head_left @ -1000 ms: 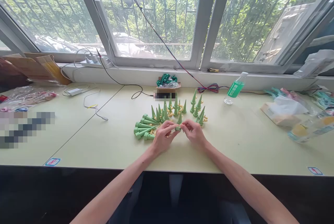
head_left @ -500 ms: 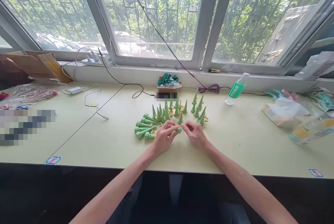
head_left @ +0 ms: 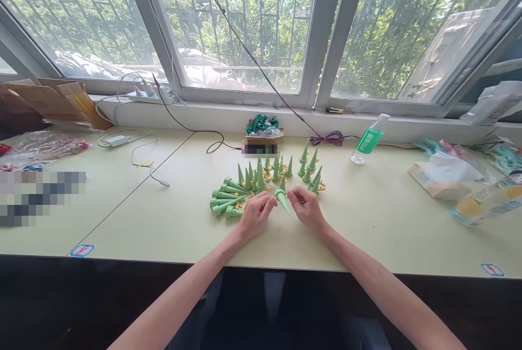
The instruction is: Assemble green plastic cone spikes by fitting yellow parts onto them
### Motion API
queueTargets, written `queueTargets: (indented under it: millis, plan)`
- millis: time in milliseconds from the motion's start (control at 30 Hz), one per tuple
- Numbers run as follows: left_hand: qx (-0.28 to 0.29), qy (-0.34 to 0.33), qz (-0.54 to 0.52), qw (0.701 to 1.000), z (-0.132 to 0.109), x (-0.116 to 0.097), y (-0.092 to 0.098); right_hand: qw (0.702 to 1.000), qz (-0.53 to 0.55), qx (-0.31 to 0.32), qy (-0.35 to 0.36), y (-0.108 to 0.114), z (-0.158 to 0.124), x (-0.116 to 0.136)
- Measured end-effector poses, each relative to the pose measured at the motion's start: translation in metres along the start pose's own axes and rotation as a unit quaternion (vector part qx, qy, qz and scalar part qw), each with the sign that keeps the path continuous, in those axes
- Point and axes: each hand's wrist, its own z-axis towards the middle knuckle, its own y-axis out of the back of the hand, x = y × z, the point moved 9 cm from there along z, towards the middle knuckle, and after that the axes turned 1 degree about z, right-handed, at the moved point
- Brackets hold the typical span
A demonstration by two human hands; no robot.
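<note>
Between my hands a green plant watering spike is tilted, its pointed tip toward me and to the right. My left hand is closed with its fingertips at the spike's wide capped end. On the other side, my right hand pinches at the same end; what lies between those fingertips is too small to make out. Just behind stands another green spike, partly hidden. Several spikes lie on their sides to the left, caps outward. More spikes with yellow valves stand upright behind, and a further group stands at the right.
A small cardboard box with green and clear wrapping sits by the wall. A water bottle stands to the right, with a tissue box and another bottle beyond. A white cable lies on the table at left.
The spike between my hands has turned so its tip now shows, pointing down toward me. Both hands have shifted only slightly, and the left fingers have drawn back a little.
</note>
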Motion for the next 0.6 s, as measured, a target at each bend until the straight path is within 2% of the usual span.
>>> queueTargets:
  millis: [100,367,600]
  plan:
    - [0.037,-0.004,-0.014,0.999,0.0005,-0.0005,-0.0056,0.999,-0.018,0.022,0.026,-0.0041,0.0001,0.0033]
    - [0.026,-0.016,0.011,0.999,0.0018,-0.0057,-0.0029,0.999,-0.024,0.038,0.02,-0.0054,-0.0009,0.0056]
    - [0.033,-0.01,-0.015,0.999,-0.0009,-0.0001,-0.0059,0.999,-0.011,0.043,0.013,-0.0053,-0.0006,0.0082]
